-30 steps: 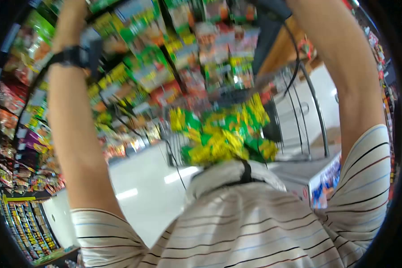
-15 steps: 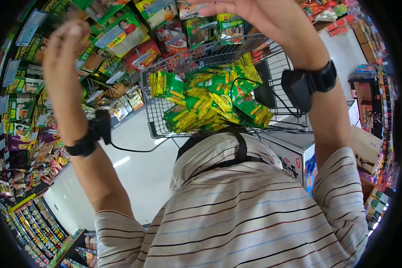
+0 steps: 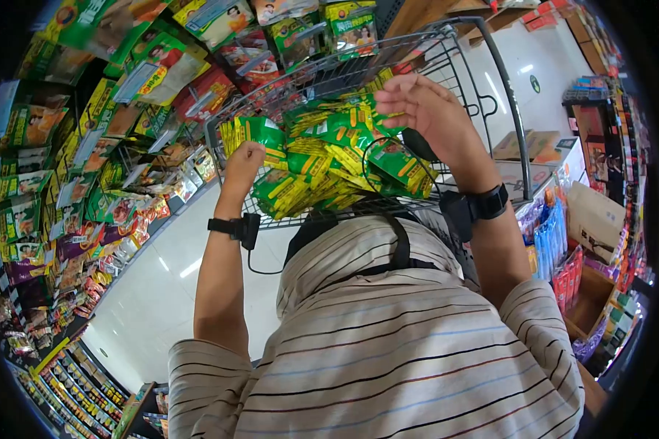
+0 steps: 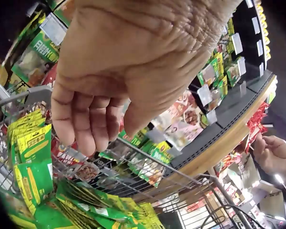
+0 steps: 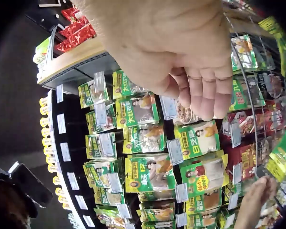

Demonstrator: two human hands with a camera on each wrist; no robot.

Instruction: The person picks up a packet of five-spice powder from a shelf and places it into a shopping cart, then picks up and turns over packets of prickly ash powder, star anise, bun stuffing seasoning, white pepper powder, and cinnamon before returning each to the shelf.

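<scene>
A wire shopping cart (image 3: 516,110) holds a heap of green-and-yellow packets (image 3: 329,157). Over its left part is my left hand (image 3: 245,164), close to the packets; in the left wrist view this hand (image 4: 128,71) has loosely bent fingers and nothing visible in them. My right hand (image 3: 436,121) hovers above the right part of the cart with relaxed, slightly bent fingers. The right wrist view shows that hand (image 5: 181,62) empty too, palm partly visible, with hanging packets (image 5: 150,174) beyond it.
Shelves of hanging packets (image 3: 157,73) curve along the left and beyond the cart. A pale tiled floor (image 3: 176,271) lies at the left below the cart. Boxes (image 3: 593,212) and colourful goods (image 3: 553,238) stand on the right.
Both hands have come down from the shelf side toward my body and are now over the cart. The left moved right as well, and its fingers look more bent in the head view.
</scene>
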